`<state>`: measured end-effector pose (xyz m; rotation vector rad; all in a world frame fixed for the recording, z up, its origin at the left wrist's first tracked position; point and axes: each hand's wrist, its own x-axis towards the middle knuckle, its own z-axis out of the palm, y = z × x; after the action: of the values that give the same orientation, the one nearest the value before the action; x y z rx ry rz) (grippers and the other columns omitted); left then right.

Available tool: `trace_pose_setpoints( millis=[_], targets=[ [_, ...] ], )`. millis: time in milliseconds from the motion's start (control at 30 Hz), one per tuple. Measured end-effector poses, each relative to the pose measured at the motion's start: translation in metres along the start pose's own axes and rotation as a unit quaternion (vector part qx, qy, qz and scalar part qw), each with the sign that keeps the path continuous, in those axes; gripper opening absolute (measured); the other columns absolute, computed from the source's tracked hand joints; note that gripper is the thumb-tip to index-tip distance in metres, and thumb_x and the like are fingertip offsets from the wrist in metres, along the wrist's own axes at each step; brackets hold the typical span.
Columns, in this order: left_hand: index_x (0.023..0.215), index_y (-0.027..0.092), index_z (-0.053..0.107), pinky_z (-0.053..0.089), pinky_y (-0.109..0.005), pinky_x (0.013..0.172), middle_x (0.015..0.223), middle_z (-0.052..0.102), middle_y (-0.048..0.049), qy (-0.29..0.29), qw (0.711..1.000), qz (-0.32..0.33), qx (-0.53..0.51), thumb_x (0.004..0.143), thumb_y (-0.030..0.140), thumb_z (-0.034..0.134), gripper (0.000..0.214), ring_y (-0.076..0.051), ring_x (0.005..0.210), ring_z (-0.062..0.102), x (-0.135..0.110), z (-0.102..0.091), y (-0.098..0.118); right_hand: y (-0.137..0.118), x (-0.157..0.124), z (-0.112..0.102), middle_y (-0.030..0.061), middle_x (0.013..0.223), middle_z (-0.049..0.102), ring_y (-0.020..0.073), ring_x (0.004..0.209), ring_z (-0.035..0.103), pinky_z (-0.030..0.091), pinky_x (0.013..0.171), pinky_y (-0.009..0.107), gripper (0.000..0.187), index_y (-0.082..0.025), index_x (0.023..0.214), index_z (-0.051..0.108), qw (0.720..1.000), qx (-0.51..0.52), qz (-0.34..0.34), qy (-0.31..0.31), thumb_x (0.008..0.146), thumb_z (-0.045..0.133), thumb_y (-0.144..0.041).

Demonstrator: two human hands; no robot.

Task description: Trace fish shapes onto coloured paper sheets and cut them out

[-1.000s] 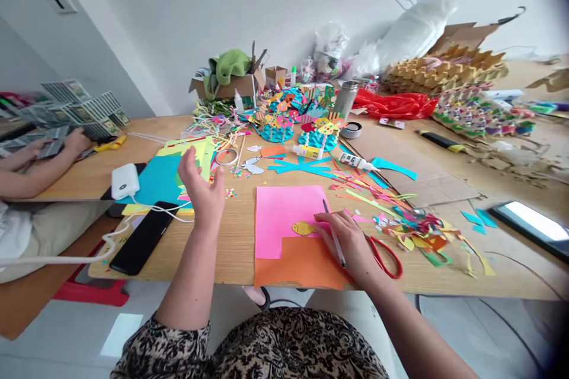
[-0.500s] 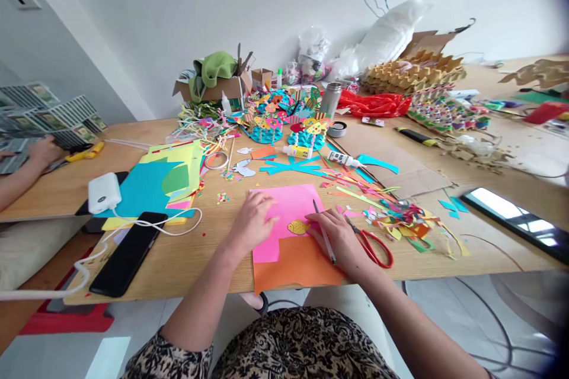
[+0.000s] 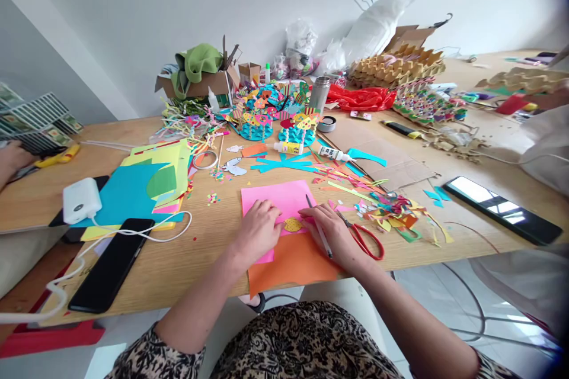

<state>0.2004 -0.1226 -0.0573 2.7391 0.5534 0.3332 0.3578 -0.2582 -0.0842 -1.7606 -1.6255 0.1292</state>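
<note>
At the pale wooden table's (image 3: 173, 266) near edge, from my remote post, I count two sheets: one bright pink paper sheet (image 3: 278, 192) and, touching its lower part, one orange paper sheet (image 3: 288, 266). One yellow, spotted, fish-shaped paper cutout (image 3: 293, 225) lies on the pink, between both hands. Left hand (image 3: 260, 229): fingers bent, close together, at the cutout's left end; pinching or not, I cannot tell. Right hand (image 3: 333, 232): closed around one slim clear-barrelled pen (image 3: 323, 238), fingertips near the right end. Just beside it, one pair of red-handled metal scissors (image 3: 376, 251). Farther out: two black slab-shaped phones (image 3: 111, 266), one per side.
</note>
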Motion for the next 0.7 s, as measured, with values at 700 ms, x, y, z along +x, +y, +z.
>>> trace_pose_setpoints(
  millis=[700],
  targets=[
    [0.090,0.017,0.063,0.049,-0.038,0.090,0.095,0.065,-0.0058,0.074,0.980,-0.084,-0.165,0.077,0.000,0.054,0.023,-0.021,0.098,0.058,0.013,0.019,-0.017,-0.010,0.041,0.000,0.0095,0.097,0.064,0.0244,0.092,0.055,0.047,0.079,0.036,0.041,-0.018,0.113,0.061,0.981,-0.073,0.006,-0.177,0.077,0.055,0.000]
  ],
)
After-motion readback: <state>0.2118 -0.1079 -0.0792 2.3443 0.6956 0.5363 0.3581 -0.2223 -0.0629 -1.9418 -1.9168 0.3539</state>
